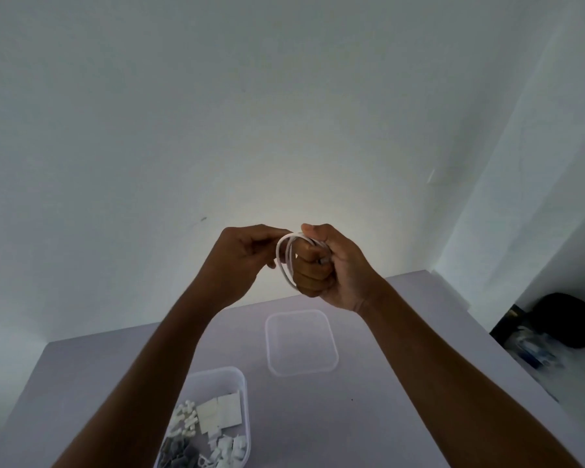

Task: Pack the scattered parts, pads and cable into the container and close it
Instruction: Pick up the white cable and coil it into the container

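Lid (pixel 301 342) beside container (pixel 242 383), unobstructed.

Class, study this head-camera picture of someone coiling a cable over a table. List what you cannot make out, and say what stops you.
- Cable ends: head view, buried in the right hand and behind the left hand.
- Container near end: cut off by the bottom edge; its left side is hidden by the left forearm.
- Small white and grey parts inside: too small and dim to identify.
- Dark items at right: blurred.
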Motion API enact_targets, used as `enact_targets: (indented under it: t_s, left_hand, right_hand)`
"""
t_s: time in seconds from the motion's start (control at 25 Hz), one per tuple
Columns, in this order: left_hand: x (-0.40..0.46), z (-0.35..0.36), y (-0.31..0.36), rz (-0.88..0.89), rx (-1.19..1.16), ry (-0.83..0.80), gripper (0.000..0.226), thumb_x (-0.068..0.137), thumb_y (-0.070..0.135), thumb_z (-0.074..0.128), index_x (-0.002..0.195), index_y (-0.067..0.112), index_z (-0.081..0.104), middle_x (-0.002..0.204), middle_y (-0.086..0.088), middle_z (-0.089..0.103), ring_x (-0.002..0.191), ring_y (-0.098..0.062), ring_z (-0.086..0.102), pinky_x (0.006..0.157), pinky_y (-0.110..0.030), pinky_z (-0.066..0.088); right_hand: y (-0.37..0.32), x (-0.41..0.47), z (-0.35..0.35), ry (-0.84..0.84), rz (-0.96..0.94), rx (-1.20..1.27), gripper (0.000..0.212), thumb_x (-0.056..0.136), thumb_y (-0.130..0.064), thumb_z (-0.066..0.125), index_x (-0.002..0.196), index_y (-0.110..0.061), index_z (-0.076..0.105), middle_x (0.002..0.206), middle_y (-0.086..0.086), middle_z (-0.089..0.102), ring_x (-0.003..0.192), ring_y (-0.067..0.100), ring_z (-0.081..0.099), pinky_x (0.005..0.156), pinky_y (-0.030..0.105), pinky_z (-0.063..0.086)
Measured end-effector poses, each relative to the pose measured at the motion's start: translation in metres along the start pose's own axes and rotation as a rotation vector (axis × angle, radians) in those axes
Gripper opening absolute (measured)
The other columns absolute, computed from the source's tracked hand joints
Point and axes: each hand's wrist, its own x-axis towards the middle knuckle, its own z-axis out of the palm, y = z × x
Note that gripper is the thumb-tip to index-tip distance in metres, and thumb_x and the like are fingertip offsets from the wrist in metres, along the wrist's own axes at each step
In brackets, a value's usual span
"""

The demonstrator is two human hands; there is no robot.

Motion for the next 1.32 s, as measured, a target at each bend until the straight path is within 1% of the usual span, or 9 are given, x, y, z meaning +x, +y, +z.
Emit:
enact_targets:
  t_s: [0.08, 0.16, 0.28, 0.44, 0.72, 0.92, 1.04, 1.2, 1.32]
  left_hand:
    - [-0.005, -0.004, 0.000, -0.079, -0.199, -0.017, 0.020, 0.095, 0.011, 0.055, 0.105, 0.009, 0.073, 0.092, -0.002, 0.075, 0.087, -0.016, 0.070, 0.079, -0.029, 0.055]
    - [-0.011, -0.014, -0.003, -0.099, -0.244, -0.079, 0.029, 0.094, 0.025, 0.054, 0.113, 0.010, 0.071, 0.104, -0.006, 0.075, 0.098, -0.024, 0.070, 0.084, -0.036, 0.057]
    - [-0.019, -0.025, -0.016, -0.099, -0.107, -0.082, 0.027, 0.087, 0.020, 0.066, 0.111, 0.011, 0.071, 0.097, -0.005, 0.075, 0.085, -0.018, 0.069, 0.075, -0.028, 0.056]
    - [-0.034, -0.040, -0.042, -0.124, -0.001, -0.074, 0.019, 0.090, 0.008, 0.064, 0.108, 0.007, 0.072, 0.088, -0.001, 0.074, 0.075, -0.010, 0.067, 0.069, -0.024, 0.054]
    - [-0.080, -0.057, -0.116, -0.296, 0.067, -0.003, 0.015, 0.096, 0.012, 0.059, 0.105, 0.006, 0.069, 0.091, -0.005, 0.070, 0.079, -0.011, 0.067, 0.066, -0.023, 0.054]
    - [-0.115, -0.053, -0.170, -0.424, 0.102, 0.123, 0.013, 0.097, 0.017, 0.057, 0.103, 0.009, 0.067, 0.087, -0.003, 0.071, 0.074, -0.011, 0.067, 0.066, -0.019, 0.052]
    - [-0.134, -0.056, -0.198, -0.529, 0.100, 0.175, 0.014, 0.097, 0.015, 0.057, 0.104, 0.005, 0.065, 0.087, -0.004, 0.070, 0.069, -0.005, 0.065, 0.062, -0.016, 0.051]
    - [-0.173, -0.044, -0.245, -0.760, -0.002, 0.151, 0.012, 0.095, 0.010, 0.058, 0.103, 0.005, 0.066, 0.090, -0.008, 0.070, 0.074, -0.009, 0.066, 0.064, -0.022, 0.056]
    - [-0.203, -0.023, -0.289, -0.920, 0.041, 0.133, 0.012, 0.093, 0.005, 0.060, 0.101, 0.002, 0.068, 0.089, -0.015, 0.071, 0.076, -0.023, 0.068, 0.065, -0.032, 0.059]
  right_hand:
    - [0.004, 0.006, -0.001, -0.002, -0.033, 0.025, 0.043, 0.095, -0.035, 0.039, 0.058, -0.020, 0.024, 0.046, -0.004, 0.016, 0.038, 0.011, 0.012, 0.039, 0.021, 0.009]
    - [0.012, 0.015, -0.004, -0.024, -0.059, 0.018, 0.045, 0.093, -0.033, 0.045, 0.057, -0.020, 0.022, 0.045, -0.004, 0.017, 0.036, 0.012, 0.011, 0.039, 0.020, 0.009]
    - [0.031, 0.031, -0.005, -0.101, -0.036, 0.030, 0.041, 0.087, -0.028, 0.052, 0.059, -0.020, 0.023, 0.046, -0.005, 0.020, 0.036, 0.012, 0.014, 0.040, 0.019, 0.013]
    - [0.058, 0.052, -0.003, -0.196, 0.064, 0.129, 0.026, 0.079, -0.021, 0.043, 0.060, -0.019, 0.025, 0.046, -0.003, 0.022, 0.038, 0.014, 0.016, 0.042, 0.022, 0.016]
    - [0.135, 0.091, -0.014, -0.014, 0.145, 0.059, 0.022, 0.083, -0.013, 0.039, 0.062, -0.010, 0.043, 0.052, 0.009, 0.043, 0.048, 0.022, 0.042, 0.053, 0.030, 0.039]
    - [0.196, 0.105, -0.019, 0.321, 0.038, -0.188, 0.025, 0.095, -0.005, 0.053, 0.079, 0.009, 0.066, 0.069, 0.023, 0.067, 0.065, 0.033, 0.066, 0.069, 0.041, 0.057]
    - [0.227, 0.103, -0.032, 0.478, 0.021, -0.351, 0.020, 0.089, -0.016, 0.070, 0.098, 0.001, 0.074, 0.088, 0.018, 0.075, 0.081, 0.035, 0.071, 0.079, 0.042, 0.059]
    - [0.279, 0.103, -0.052, 0.518, 0.109, -0.672, 0.021, 0.085, -0.024, 0.075, 0.098, -0.007, 0.077, 0.086, 0.008, 0.077, 0.076, 0.024, 0.072, 0.071, 0.026, 0.057]
    - [0.319, 0.104, -0.071, 0.444, 0.227, -1.017, 0.027, 0.086, -0.034, 0.072, 0.097, -0.009, 0.078, 0.089, 0.002, 0.074, 0.073, 0.010, 0.061, 0.065, 0.017, 0.041]
